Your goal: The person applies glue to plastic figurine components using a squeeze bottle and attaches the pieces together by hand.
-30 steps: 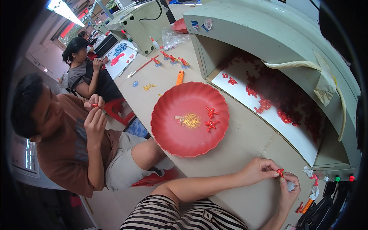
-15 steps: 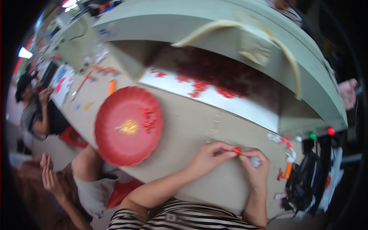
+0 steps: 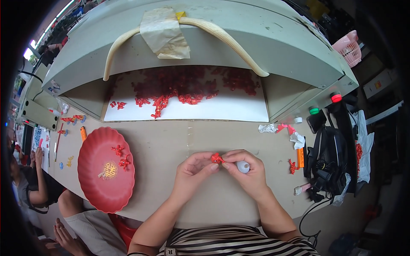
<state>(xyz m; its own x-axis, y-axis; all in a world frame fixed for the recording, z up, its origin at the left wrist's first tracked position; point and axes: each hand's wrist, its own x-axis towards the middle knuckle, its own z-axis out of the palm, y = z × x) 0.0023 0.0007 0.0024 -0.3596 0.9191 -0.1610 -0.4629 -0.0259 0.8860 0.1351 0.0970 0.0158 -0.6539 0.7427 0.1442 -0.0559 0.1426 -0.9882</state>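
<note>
A small glossy red figurine [image 3: 217, 158] is pinched between the fingertips of both hands above the table. My left hand [image 3: 192, 174] has its thumb and fingers closed on one side of it. On the other side, my right hand [image 3: 252, 176] grips it with thumb and forefinger. That same hand also keeps a small whitish bottle with a narrow tip [image 3: 243, 167] tucked in its fingers; part of the bottle is hidden. Left of my hands stands a scalloped red bowl [image 3: 92, 181], with a couple of red figurines [image 3: 124, 162] inside near a gold mark.
Ahead, a grey shelf [image 3: 205, 47] overhangs white paper [image 3: 230, 112] heaped with red figurines [image 3: 183, 91]. A black bag [image 3: 331, 151], an orange strip [image 3: 300, 158] and crumpled tissue [image 3: 297, 139] lie to the right. At the left sits another person, hand [image 3: 64, 234] visible.
My view has swung to the right and steadied, so the bowl and shelf appear shifted left. Both hands still hold the figurine, and the bottle stays in my right hand.
</note>
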